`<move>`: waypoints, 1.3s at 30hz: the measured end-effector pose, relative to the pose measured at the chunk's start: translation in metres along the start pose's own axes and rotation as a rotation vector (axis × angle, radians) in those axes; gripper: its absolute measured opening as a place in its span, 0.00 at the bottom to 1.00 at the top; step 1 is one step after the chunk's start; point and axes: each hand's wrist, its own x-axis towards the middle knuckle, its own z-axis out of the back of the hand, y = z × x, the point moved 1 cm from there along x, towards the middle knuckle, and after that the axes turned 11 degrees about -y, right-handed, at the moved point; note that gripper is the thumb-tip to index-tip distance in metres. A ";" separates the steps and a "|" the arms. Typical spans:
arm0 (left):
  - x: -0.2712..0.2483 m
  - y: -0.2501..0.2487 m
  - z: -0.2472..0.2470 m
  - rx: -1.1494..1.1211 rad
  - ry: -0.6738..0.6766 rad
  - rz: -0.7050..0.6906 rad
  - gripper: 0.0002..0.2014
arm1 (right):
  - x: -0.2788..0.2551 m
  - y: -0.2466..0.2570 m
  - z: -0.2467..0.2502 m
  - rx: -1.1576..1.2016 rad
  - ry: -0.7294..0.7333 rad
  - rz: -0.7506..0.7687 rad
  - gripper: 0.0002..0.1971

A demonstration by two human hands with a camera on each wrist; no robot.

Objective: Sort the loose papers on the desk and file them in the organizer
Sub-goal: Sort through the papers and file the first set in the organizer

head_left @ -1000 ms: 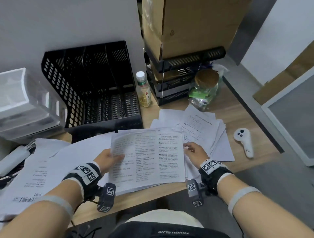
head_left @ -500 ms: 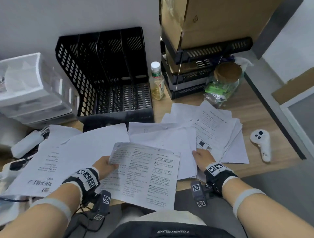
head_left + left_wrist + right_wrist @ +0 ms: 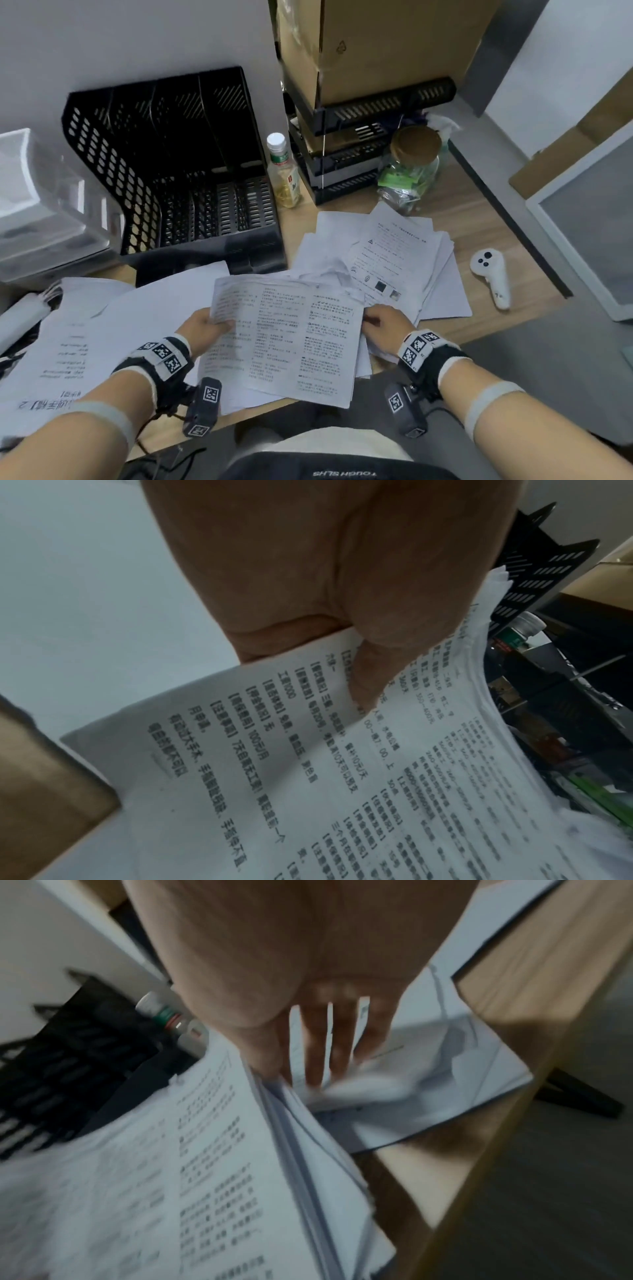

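Observation:
A stack of printed sheets (image 3: 284, 342) hangs over the desk's front edge. My left hand (image 3: 205, 323) pinches its left edge, thumb (image 3: 369, 674) on top of the printed sheets (image 3: 274, 764). My right hand (image 3: 385, 325) is at the stack's right edge with straight, spread fingers (image 3: 315, 1047) reaching onto rumpled sheets beside the stack (image 3: 205, 1177). The black slotted organizer (image 3: 178, 161) stands behind with nothing in its slots. More loose papers lie to the right (image 3: 404, 253) and to the left (image 3: 68, 346).
A small bottle (image 3: 284, 174) stands beside the organizer. Right of it are stacked black trays (image 3: 373, 113) under a cardboard box, then a cork-lidded jar (image 3: 411, 164). A white controller (image 3: 491, 277) lies far right. A clear plastic box (image 3: 37, 192) sits at the left.
The printed stack in my left hand has moved right, over the middle pile. My right hand has shifted from the right-hand papers to the stack's right edge.

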 end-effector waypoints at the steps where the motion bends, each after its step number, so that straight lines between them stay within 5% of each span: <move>1: 0.002 -0.002 -0.003 0.007 -0.005 -0.005 0.04 | 0.003 -0.006 0.003 -0.005 -0.147 -0.061 0.07; 4: 0.004 -0.009 -0.012 0.041 -0.017 -0.002 0.04 | 0.003 -0.035 0.025 0.000 -0.440 -0.524 0.23; 6: 0.004 -0.011 -0.017 0.073 -0.027 -0.001 0.08 | 0.002 -0.047 0.034 0.089 -0.334 -0.738 0.34; 8: 0.004 -0.010 -0.022 0.086 -0.025 0.005 0.08 | 0.004 -0.050 0.034 0.289 -0.253 -0.753 0.37; 12: 0.006 -0.010 -0.025 0.096 -0.031 0.010 0.05 | 0.008 -0.040 0.029 0.439 -0.321 -0.571 0.30; 15: 0.008 -0.011 -0.024 0.074 -0.031 0.014 0.04 | 0.000 -0.010 0.032 0.323 -0.302 -0.312 0.21; 19: 0.004 -0.016 -0.023 0.097 -0.036 0.001 0.06 | -0.013 0.026 0.017 0.150 -0.181 0.136 0.22; 22: 0.004 -0.014 -0.022 0.118 -0.059 -0.003 0.04 | -0.013 0.027 0.000 0.057 -0.143 0.271 0.21; 28: 0.003 -0.009 -0.017 0.048 -0.063 0.061 0.03 | 0.000 -0.006 0.026 0.274 -0.384 -0.145 0.12; 31: 0.003 -0.007 -0.016 0.023 -0.068 0.054 0.04 | 0.010 -0.050 0.051 0.140 -0.531 -0.464 0.18; 34: 0.003 -0.009 -0.018 0.011 -0.071 0.061 0.05 | 0.009 -0.080 0.067 -0.100 -0.402 -0.768 0.31; 39: 0.010 -0.010 -0.022 0.010 -0.057 0.060 0.04 | 0.018 -0.075 0.075 0.012 -0.300 -0.914 0.43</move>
